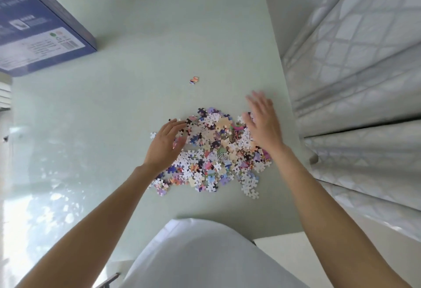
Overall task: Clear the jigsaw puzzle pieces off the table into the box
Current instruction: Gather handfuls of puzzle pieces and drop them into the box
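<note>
Puzzle pieces (211, 151) heaped between both hands, blue box (41, 26) far-left, quilted curtain (355, 83) right

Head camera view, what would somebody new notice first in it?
First the pile of puzzle pieces in the middle of the pale green table, with the left hand on its left edge and the right hand on its right side, both with straight fingers. Then the blue box at the far left corner, and one stray piece lying alone beyond the pile.
</note>
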{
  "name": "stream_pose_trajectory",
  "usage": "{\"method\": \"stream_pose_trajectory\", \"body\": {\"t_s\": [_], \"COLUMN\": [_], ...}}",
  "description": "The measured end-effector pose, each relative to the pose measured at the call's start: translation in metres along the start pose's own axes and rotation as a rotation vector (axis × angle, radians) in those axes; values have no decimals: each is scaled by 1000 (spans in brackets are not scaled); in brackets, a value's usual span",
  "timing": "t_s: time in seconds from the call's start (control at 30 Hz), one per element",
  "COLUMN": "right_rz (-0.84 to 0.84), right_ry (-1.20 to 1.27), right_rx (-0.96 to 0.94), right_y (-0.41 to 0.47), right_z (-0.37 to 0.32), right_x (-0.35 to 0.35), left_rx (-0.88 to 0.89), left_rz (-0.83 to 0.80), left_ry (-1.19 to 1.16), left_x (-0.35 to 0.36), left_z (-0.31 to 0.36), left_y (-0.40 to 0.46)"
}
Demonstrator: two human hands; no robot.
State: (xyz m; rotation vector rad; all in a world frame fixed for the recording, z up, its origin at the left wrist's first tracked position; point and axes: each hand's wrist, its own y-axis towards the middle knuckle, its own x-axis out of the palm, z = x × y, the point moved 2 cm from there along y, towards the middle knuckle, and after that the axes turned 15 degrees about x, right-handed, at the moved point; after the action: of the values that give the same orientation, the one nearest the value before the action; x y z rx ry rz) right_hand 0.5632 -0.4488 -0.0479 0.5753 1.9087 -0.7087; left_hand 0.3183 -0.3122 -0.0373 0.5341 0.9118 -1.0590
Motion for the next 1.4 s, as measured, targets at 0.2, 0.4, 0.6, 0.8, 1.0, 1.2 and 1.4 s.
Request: {"method": "stream_pose_trajectory", "body": {"t_s": [0.2, 0.4, 0.6, 0.8, 1.0, 1.2, 1.4], "right_rz": [-67, -207, -76, 121, 119, 53, -50], "right_ry": [-64, -169, -19, 24, 49, 136, 281], "right_rx": [128, -215, -173, 335, 411, 199, -35], "right_y": [-7, -31, -68, -140, -135, -96, -81], "right_z": [6, -90, -77, 15, -33, -117, -134], "right_x": [22, 65, 44, 44, 74, 99, 88], "left_rx": [-271, -352, -200, -169, -72, -77, -171], "left_rz": [85, 93, 58, 83, -38, -41, 107], "left_ry": [134, 3, -67, 15, 147, 180, 68], "left_x": [8, 16, 21, 27, 52, 55, 39], "left_z": [-25, -30, -19, -10, 12, 13, -1], "left_y": [-43, -55, -62, -110, -131, -128, -111]}}
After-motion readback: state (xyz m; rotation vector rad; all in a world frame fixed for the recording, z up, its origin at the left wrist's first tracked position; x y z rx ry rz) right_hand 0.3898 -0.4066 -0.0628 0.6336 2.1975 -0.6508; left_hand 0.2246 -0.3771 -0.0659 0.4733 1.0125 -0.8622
